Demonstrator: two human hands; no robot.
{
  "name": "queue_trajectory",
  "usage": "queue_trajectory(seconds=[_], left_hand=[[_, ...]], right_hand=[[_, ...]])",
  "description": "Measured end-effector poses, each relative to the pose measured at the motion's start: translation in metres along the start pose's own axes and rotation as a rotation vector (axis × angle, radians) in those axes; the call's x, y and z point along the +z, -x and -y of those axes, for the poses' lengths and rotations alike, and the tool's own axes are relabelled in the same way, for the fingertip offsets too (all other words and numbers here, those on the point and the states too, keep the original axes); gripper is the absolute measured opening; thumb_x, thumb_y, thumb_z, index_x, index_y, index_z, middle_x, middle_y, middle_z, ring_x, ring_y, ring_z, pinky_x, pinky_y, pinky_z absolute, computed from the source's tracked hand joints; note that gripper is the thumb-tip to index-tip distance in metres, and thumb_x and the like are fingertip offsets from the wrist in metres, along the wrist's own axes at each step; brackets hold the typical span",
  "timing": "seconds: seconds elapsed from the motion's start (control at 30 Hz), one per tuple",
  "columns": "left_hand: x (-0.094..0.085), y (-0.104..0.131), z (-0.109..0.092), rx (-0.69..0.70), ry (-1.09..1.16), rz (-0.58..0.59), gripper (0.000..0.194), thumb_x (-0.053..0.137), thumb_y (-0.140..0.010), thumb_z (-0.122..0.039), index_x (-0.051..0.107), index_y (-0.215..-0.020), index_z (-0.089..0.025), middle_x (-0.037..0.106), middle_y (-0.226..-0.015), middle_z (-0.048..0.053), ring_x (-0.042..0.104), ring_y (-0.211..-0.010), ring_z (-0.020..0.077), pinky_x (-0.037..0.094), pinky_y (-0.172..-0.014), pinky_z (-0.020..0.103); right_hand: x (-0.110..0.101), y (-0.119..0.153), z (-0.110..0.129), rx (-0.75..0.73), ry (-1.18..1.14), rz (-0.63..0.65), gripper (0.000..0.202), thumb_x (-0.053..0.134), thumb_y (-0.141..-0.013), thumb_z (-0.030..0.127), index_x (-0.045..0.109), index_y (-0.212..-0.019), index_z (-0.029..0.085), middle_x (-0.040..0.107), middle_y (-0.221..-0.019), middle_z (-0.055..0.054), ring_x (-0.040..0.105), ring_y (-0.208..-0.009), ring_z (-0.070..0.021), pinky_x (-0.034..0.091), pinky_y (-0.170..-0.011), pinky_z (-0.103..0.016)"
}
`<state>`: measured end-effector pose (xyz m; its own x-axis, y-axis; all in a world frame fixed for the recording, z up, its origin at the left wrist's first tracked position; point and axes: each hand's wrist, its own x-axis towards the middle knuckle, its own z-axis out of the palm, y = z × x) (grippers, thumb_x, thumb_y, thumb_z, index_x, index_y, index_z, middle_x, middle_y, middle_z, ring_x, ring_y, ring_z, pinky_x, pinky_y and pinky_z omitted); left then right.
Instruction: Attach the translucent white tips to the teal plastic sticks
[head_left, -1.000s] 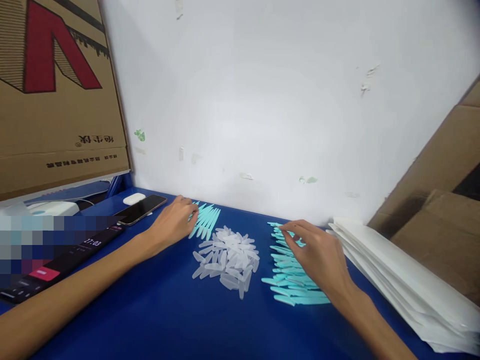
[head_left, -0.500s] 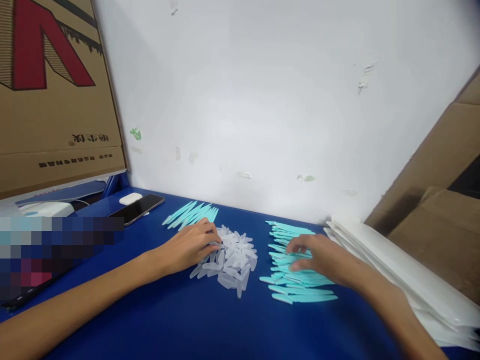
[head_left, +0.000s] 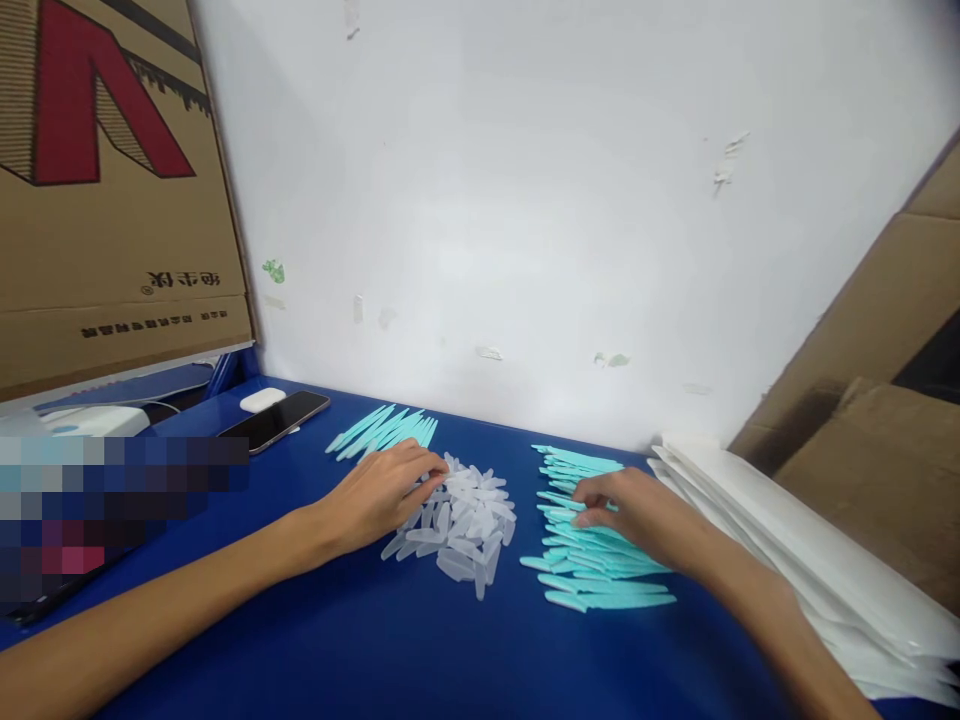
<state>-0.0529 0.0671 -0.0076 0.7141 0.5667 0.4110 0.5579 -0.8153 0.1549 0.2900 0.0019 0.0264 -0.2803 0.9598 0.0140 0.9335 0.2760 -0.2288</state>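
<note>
A loose pile of small translucent plastic caps (head_left: 472, 520) lies in the middle of the blue table. At its upper left edge, my left hand (head_left: 386, 495) has thumb and fingertips pinched together on a cap, mostly hidden by the fingers. To the right lies a stack of slim turquoise eyebrow razors (head_left: 607, 590), their tips mostly toward the left. Over this stack, my right hand (head_left: 630, 505) closes thumb and forefinger on a razor; the grip is partly hidden. Another group of turquoise razors (head_left: 375, 430) lies slanted behind my left hand.
A phone (head_left: 277, 420) and a white earbud case (head_left: 262, 400) lie at the back left. Large cardboard boxes (head_left: 127, 240) stand left and right. White plastic bags (head_left: 795, 540) are stacked along the right side. Behind the table rises a white wall (head_left: 480, 200).
My left thumb and fingers have come together at the cap pile's edge. My right thumb has moved up toward the forefinger, narrowing the gap over the razors.
</note>
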Motion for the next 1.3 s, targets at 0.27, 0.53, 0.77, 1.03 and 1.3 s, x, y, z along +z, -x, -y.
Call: queue_trajectory(seconds=[0.27, 0.53, 0.77, 1.03, 1.3], left_hand=[[-0.002, 0.001, -0.012, 0.006, 0.164, -0.058, 0.021, 0.048, -0.102, -0.027, 0.063, -0.117, -0.020, 0.068, -0.105, 0.006, 0.060, -0.094, 0.0196, 0.049, -0.076, 0.031], [0.001, 0.003, -0.020, -0.028, 0.254, -0.050, 0.024, 0.045, -0.104, -0.032, 0.063, -0.117, -0.023, 0.067, -0.096, 0.004, 0.059, -0.084, 0.0173, 0.047, -0.071, 0.028], [0.004, 0.005, -0.023, 0.039, 0.254, -0.073, 0.025, 0.044, -0.104, -0.029, 0.063, -0.120, -0.023, 0.066, -0.103, 0.006, 0.059, -0.092, 0.0183, 0.048, -0.075, 0.028], [0.004, 0.006, -0.028, 0.111, 0.326, -0.057, 0.027, 0.045, -0.104, -0.025, 0.062, -0.124, -0.022, 0.067, -0.104, 0.007, 0.059, -0.093, 0.0180, 0.048, -0.078, 0.030], [0.008, 0.009, -0.037, 0.139, 0.405, -0.132, 0.025, 0.049, -0.102, -0.020, 0.065, -0.121, -0.021, 0.064, -0.092, 0.005, 0.055, -0.079, 0.0153, 0.044, -0.069, 0.027]], right_hand=[[-0.001, 0.000, 0.009, -0.034, 0.163, -0.211, 0.029, 0.046, -0.101, 0.039, 0.072, -0.106, 0.027, 0.076, -0.098, -0.006, 0.072, -0.088, -0.0263, 0.049, -0.068, -0.031], [0.019, 0.001, 0.050, -0.294, 0.247, -0.337, 0.035, 0.041, -0.103, 0.021, 0.058, -0.133, 0.027, 0.070, -0.104, -0.008, 0.069, -0.071, -0.0188, 0.050, -0.059, -0.028], [0.028, 0.001, 0.066, -0.405, 0.225, -0.326, 0.030, 0.046, -0.102, 0.018, 0.060, -0.129, 0.020, 0.070, -0.088, -0.006, 0.068, -0.072, -0.0175, 0.046, -0.058, -0.026], [0.031, 0.002, 0.073, -0.431, 0.224, -0.351, 0.031, 0.042, -0.103, 0.019, 0.061, -0.128, 0.020, 0.069, -0.084, -0.005, 0.064, -0.068, -0.0163, 0.042, -0.056, -0.025], [0.040, 0.004, 0.086, -0.450, 0.030, -0.377, 0.057, 0.046, -0.103, 0.022, 0.025, -0.156, 0.030, 0.066, -0.078, 0.001, 0.058, -0.060, -0.0135, 0.039, -0.054, -0.022]])
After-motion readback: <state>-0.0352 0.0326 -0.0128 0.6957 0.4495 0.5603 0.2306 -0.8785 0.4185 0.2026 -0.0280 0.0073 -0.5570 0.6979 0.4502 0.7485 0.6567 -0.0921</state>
